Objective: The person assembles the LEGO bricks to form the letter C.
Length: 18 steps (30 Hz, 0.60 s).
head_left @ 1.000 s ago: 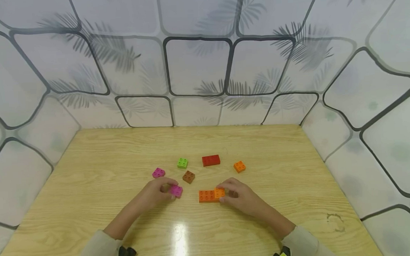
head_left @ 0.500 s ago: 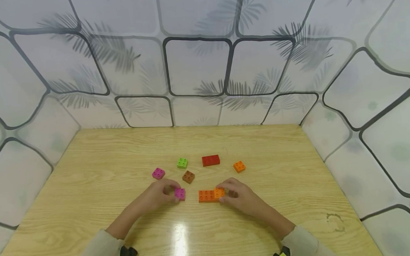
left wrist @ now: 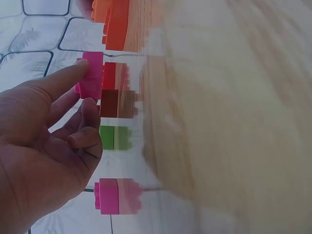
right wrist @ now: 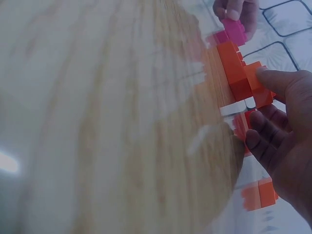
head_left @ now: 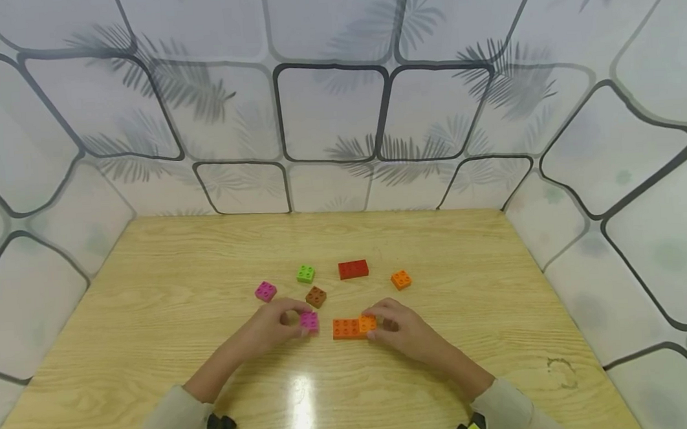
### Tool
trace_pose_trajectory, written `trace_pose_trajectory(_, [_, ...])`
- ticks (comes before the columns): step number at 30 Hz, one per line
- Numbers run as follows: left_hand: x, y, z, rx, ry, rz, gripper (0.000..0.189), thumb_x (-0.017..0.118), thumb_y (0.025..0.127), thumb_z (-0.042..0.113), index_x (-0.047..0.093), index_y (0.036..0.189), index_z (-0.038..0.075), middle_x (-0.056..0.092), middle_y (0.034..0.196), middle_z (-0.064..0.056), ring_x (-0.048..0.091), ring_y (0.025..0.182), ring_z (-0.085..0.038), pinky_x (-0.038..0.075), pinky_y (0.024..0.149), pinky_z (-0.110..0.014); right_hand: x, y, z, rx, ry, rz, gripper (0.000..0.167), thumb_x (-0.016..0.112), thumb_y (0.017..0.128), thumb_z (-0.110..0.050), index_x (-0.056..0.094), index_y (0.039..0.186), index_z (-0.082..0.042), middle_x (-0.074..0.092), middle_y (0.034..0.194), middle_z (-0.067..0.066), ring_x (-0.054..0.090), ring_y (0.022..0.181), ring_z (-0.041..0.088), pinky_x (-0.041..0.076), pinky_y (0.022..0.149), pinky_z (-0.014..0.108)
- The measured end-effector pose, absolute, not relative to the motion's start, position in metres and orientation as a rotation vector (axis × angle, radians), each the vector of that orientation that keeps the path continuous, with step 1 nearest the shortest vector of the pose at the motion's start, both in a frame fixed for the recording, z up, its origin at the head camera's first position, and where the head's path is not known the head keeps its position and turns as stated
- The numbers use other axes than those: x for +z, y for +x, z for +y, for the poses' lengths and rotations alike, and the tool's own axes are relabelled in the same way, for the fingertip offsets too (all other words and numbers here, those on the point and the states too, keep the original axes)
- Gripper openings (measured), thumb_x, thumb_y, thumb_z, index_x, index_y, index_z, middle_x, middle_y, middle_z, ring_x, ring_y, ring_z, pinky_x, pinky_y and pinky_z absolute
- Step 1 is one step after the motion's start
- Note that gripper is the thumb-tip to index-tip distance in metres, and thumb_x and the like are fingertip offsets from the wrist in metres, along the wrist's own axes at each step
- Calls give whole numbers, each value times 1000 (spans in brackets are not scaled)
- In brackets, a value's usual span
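My left hand pinches a pink toy brick between thumb and fingers; the left wrist view shows this pink brick raised off the table. To its right lies a long orange brick, a short gap away. A small orange brick sits on the long one's right end, and my right hand pinches it by its sides. The right wrist view shows the small orange brick stacked on the long orange brick, with thumb and fingers on it.
Behind the hands, on the wooden table, lie a second pink brick, a green brick, a brown brick, a red brick and another small orange brick. Patterned walls enclose the table's back and sides.
My left hand has moved right with the pink brick, bringing it closer to the long orange brick and turning it a little. The right hand has stayed in place on the small orange brick.
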State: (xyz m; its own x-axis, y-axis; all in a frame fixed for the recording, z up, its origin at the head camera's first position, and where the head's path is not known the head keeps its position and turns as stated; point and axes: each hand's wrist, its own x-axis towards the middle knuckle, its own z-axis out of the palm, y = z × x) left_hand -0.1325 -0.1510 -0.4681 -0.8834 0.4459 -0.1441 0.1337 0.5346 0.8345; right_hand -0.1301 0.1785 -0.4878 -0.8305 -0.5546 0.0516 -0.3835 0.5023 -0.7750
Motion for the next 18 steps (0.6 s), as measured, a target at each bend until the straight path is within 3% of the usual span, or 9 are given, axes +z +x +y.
trace_pose_trajectory(7, [-466, -133, -140, 1286, 523, 2447, 38, 74, 93, 24, 67, 130, 16, 62, 125, -7, 52, 86, -17, 48, 67, -28, -487, -130, 179, -1239, -803, 2534, 38, 67, 96, -40, 65, 131, -26, 60, 118, -10, 53, 87, 9, 49, 76, 24])
trace_pose_trajectory(18, [-467, -134, -122, 1267, 564, 2433, 29, 74, 93, 29, 69, 121, 28, 62, 118, 5, 54, 83, -16, 48, 67, -29, -487, -129, 179, -1210, -796, 2560, 37, 67, 97, -39, 65, 131, -26, 60, 118, -11, 54, 89, 8, 50, 76, 24])
